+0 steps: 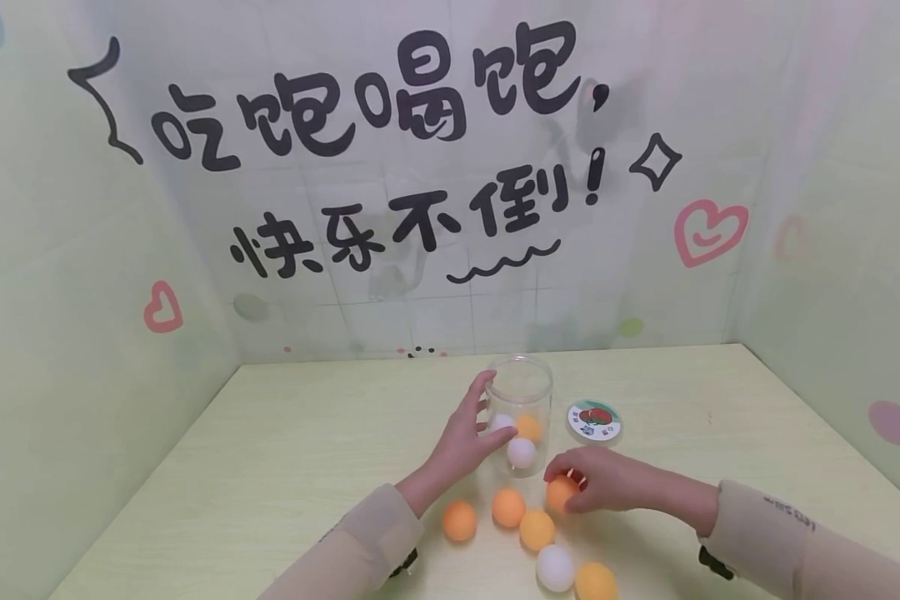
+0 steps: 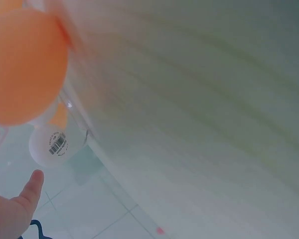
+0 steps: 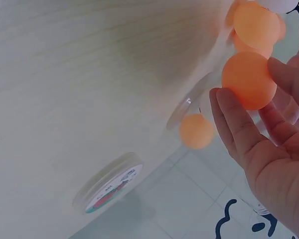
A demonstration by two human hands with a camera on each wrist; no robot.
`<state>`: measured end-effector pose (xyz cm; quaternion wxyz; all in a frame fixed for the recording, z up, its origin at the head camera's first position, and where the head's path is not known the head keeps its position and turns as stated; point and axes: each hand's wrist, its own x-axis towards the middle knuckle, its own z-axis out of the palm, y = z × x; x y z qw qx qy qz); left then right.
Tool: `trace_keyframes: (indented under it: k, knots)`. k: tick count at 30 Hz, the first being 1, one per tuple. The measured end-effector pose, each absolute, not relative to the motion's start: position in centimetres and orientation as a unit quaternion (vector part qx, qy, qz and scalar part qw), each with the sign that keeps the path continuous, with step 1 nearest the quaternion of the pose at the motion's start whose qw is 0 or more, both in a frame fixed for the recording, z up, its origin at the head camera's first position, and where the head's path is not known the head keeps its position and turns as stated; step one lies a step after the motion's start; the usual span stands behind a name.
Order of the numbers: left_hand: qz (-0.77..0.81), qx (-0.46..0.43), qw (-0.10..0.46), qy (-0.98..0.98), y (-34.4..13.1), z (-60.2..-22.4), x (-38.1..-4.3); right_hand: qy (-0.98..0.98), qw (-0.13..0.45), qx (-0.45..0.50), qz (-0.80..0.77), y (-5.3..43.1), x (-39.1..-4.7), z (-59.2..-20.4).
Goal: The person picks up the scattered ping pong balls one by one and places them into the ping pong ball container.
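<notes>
A clear open-topped jar (image 1: pixel 521 392) stands on the table with white and orange ping-pong balls inside. My left hand (image 1: pixel 465 437) grips its left side, thumb across the front. In the left wrist view a white ball with printed marks (image 2: pixel 49 145) shows past my thumb (image 2: pixel 32 191). Just right of the jar's base, my right hand (image 1: pixel 607 481) pinches an orange ping-pong ball (image 1: pixel 562 493). The right wrist view shows that ball (image 3: pixel 249 80) between thumb and fingers. Nearer me lie loose balls: orange ones (image 1: pixel 460 521) and a white one (image 1: pixel 555 568).
A round lid (image 1: pixel 595 420) with a printed picture lies flat to the right of the jar. The pale wood-look tabletop (image 1: pixel 330 425) meets a printed sheet (image 1: pixel 420 317) at the back. More sheeting hangs at both sides.
</notes>
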<state>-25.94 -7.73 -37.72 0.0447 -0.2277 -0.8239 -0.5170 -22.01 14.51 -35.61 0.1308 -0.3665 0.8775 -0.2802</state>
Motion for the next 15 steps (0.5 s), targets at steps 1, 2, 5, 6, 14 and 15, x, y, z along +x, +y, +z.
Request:
trace_keyframes:
  k: [1, 2, 5, 6, 14, 15]
  knots:
    - [-0.517, -0.228, 0.045, -0.824, -7.7, -37.7, -25.9, 0.878, 0.127, -0.370, -0.277, 14.5, -22.0, -35.4]
    - [-0.518, -0.229, 0.045, -0.823, -7.8, -37.7, -25.9, 0.877, 0.123, -0.374, -0.275, 14.5, -22.1, -35.3]
    - [-0.517, -0.229, 0.046, -0.824, -7.8, -37.8, -25.9, 0.877, 0.115, -0.380, -0.270, 14.4, -22.1, -34.7]
    - [-0.516, -0.229, 0.046, -0.824, -7.8, -37.8, -25.9, 0.878, 0.111, -0.382, -0.267, 14.4, -22.1, -34.5]
    - [-0.516, -0.229, 0.049, -0.824, -7.8, -37.8, -25.9, 0.885, 0.092, -0.376, -0.259, 14.5, -22.3, -32.8]
    - [-0.515, -0.229, 0.049, -0.824, -7.8, -37.8, -25.9, 0.886, 0.086, -0.378, -0.254, 14.5, -22.3, -32.6]
